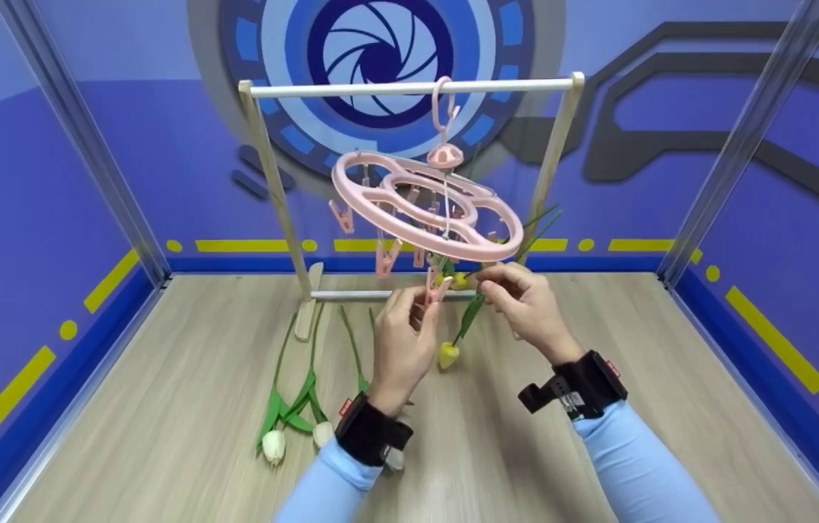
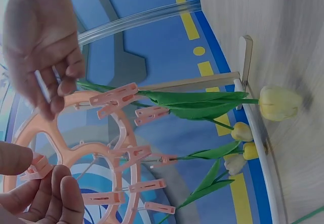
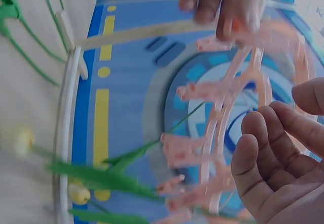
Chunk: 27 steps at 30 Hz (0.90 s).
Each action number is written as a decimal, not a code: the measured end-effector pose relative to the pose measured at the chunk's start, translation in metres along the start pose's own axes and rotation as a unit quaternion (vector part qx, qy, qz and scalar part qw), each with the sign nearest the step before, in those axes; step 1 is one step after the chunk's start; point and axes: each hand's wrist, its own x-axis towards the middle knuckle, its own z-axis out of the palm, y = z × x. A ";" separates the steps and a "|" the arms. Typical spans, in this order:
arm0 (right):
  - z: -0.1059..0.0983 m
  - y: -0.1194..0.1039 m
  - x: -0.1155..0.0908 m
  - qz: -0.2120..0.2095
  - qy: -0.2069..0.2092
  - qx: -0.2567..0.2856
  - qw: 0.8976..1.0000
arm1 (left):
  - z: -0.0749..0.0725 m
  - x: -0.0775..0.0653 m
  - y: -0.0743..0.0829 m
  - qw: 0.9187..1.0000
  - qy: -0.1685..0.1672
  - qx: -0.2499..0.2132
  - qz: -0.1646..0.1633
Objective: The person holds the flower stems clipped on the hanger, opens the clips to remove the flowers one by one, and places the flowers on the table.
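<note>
A pink round clip hanger (image 1: 409, 229) hangs tilted from the rack's top bar. With thumb and fingers my left hand (image 1: 406, 341) pinches one of its pink clothespins (image 1: 436, 287). Beside the hanger's right edge is my right hand (image 1: 529, 309), its fingers loosely bent and apart from the thumb in the right wrist view, nothing between them. Close to it, a yellow tulip (image 1: 448, 355) hangs flower down, its stem in a clip (image 2: 115, 100). More tulips (image 2: 242, 132) hang head down behind, from other clips.
A wooden rack with a white top bar (image 1: 351, 90) stands at the back of the table (image 1: 199, 378). White tulips (image 1: 274, 447) with green stems lie at the left, partly behind the left forearm. Blue panels (image 1: 32, 218) enclose the sides and back.
</note>
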 end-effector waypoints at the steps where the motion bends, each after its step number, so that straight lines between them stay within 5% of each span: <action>1: -0.003 0.002 0.000 0.008 0.007 -0.002 1.000 | -0.002 -0.001 0.000 1.000 -0.001 -0.003 -0.003; 8: -0.020 0.021 0.001 0.080 0.040 -0.041 0.995 | -0.015 -0.002 -0.003 1.000 0.005 0.000 -0.021; 15: -0.022 0.037 0.005 0.136 0.002 -0.098 0.986 | -0.026 0.001 -0.003 0.999 0.013 -0.008 -0.043; 21: -0.013 0.039 0.012 0.153 -0.050 -0.029 0.986 | -0.032 0.004 -0.008 0.998 0.019 -0.025 -0.058; 27: 0.003 0.035 0.018 0.125 -0.089 0.011 0.988 | -0.038 0.004 -0.016 0.995 0.030 -0.060 -0.067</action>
